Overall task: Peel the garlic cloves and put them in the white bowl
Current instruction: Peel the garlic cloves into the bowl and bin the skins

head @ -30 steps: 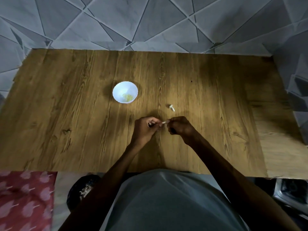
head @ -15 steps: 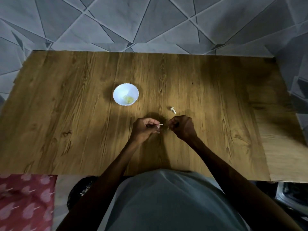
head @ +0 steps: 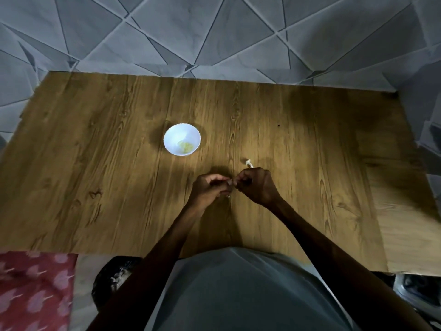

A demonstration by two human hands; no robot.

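A small white bowl (head: 181,139) stands on the wooden table (head: 95,163), left of centre, with pale yellowish peeled garlic at its bottom. My left hand (head: 210,189) and my right hand (head: 256,185) meet just above the table in front of me, fingertips pinched together on a garlic clove that is almost wholly hidden between them. A small whitish piece of garlic or skin (head: 249,163) lies on the table just beyond my right hand. A tiny white fleck lies under my left fingers.
A grey patterned tiled wall (head: 214,34) runs behind the table and along its right side. Below the near edge sit a red patterned cloth (head: 31,290) at left and a dark round container (head: 114,275) with pale scraps. My grey shirt fills the bottom centre.
My fingertips were a little apart half a second ago and have come together again on the clove. The view has shifted slightly; bowl and loose piece stay put.
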